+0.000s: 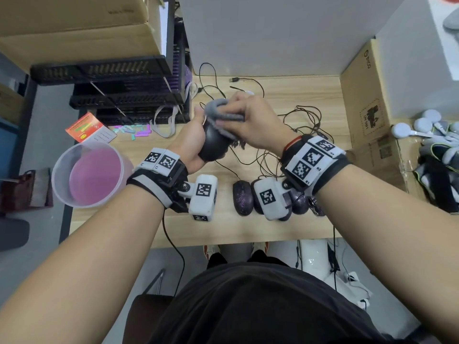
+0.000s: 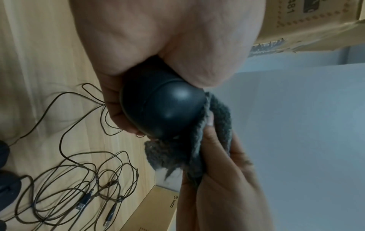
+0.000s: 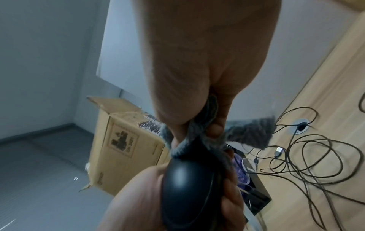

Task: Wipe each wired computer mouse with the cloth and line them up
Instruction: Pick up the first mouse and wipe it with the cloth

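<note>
Fuzzy grey cloth (image 1: 224, 114) rubs smooth (domed) mouse (image 1: 213, 142).

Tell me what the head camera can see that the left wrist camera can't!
Only the head view shows the plastic cup with pink inside, the black trays, and the dark mice lined up on the table's near edge. Only the left wrist view shows the USB plugs at the ends of the tangled cables. Both show the left hand gripping the black mouse while the right hand rubs it with the grey cloth.
</note>
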`<state>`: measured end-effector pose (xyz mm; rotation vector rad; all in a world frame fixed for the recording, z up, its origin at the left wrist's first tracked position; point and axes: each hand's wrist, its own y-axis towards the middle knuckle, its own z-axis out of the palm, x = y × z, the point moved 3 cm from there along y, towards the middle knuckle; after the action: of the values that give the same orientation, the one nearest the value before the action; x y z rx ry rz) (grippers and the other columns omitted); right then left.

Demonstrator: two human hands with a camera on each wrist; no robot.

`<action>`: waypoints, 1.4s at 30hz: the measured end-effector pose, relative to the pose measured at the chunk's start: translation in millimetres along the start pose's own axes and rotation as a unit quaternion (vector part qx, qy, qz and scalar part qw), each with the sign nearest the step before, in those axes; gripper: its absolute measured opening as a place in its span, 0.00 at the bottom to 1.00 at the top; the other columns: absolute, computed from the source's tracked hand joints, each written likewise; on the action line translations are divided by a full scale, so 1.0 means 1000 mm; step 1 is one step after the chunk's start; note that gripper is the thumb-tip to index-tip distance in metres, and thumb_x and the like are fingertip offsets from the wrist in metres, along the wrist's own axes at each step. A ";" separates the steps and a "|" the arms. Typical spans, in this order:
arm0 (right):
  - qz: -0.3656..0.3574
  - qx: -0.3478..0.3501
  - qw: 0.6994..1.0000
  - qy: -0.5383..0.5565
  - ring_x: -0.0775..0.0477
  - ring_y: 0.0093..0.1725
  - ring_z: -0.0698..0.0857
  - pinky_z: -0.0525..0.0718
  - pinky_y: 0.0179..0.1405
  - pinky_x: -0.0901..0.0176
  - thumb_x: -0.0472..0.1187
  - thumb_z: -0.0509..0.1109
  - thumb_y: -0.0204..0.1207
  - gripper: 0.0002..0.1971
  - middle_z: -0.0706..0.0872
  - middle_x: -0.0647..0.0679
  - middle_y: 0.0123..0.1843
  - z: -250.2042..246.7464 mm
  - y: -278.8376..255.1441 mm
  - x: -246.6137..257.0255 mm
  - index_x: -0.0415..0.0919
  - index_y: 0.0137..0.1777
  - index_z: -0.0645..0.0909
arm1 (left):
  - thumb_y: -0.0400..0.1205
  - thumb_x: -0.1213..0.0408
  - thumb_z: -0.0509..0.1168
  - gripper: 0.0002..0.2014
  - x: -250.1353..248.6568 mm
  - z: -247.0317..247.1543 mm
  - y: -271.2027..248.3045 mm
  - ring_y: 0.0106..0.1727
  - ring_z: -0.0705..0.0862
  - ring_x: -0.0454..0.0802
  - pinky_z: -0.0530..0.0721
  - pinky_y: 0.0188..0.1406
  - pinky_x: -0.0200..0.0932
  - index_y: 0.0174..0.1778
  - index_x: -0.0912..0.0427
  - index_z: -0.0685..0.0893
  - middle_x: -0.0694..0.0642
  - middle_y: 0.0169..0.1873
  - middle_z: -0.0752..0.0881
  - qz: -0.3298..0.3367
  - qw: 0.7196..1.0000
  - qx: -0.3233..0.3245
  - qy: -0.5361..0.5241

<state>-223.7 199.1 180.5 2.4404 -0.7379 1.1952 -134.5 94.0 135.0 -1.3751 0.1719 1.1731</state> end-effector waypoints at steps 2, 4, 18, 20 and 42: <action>-0.032 0.022 0.999 0.018 0.63 0.42 0.77 0.77 0.50 0.62 0.38 0.79 0.73 0.08 0.78 0.59 0.40 0.003 -0.002 0.003 0.41 0.51 0.92 | 0.90 0.36 0.35 0.35 -0.001 -0.001 0.001 0.37 0.89 0.55 0.85 0.32 0.42 0.58 0.52 0.84 0.59 0.39 0.93 0.001 1.000 0.000 0.002; 0.007 -0.001 1.000 -0.006 0.63 0.38 0.75 0.74 0.43 0.58 0.39 0.78 0.74 0.03 0.77 0.56 0.37 0.000 0.005 -0.006 0.42 0.45 0.92 | 0.90 0.36 0.36 0.33 -0.001 0.000 0.002 0.38 0.89 0.55 0.84 0.32 0.42 0.60 0.50 0.84 0.59 0.43 0.93 -0.001 1.000 0.008 0.020; 0.032 0.002 0.999 -0.025 0.49 0.38 0.78 0.74 0.40 0.65 0.40 0.72 0.78 0.11 0.80 0.43 0.36 -0.002 0.010 -0.011 0.31 0.41 0.87 | 0.84 0.29 0.28 0.44 -0.013 0.009 0.002 0.37 0.89 0.55 0.80 0.34 0.41 0.56 0.51 0.86 0.62 0.44 0.92 -0.001 0.995 0.020 0.098; 0.105 -0.037 0.992 -0.064 0.53 0.33 0.77 0.69 0.28 0.74 0.40 0.70 0.80 0.10 0.78 0.52 0.30 -0.009 0.013 -0.026 0.35 0.40 0.86 | 0.83 0.27 0.28 0.47 -0.011 0.009 0.001 0.33 0.87 0.50 0.80 0.34 0.40 0.52 0.55 0.88 0.57 0.37 0.91 -0.015 0.994 0.029 0.109; 0.159 -0.040 0.985 0.059 0.38 0.43 0.90 0.89 0.45 0.37 0.42 0.71 0.79 0.06 0.91 0.39 0.40 0.000 0.006 -0.040 0.43 0.47 0.90 | 0.83 0.52 0.56 0.21 -0.026 -0.009 -0.001 0.50 0.88 0.65 0.86 0.53 0.64 0.64 0.61 0.83 0.65 0.58 0.86 -0.022 0.999 0.030 0.014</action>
<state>-247.5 206.3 148.6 2.2213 -1.1459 1.3811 -141.5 73.1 151.5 -1.3370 0.1950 1.1050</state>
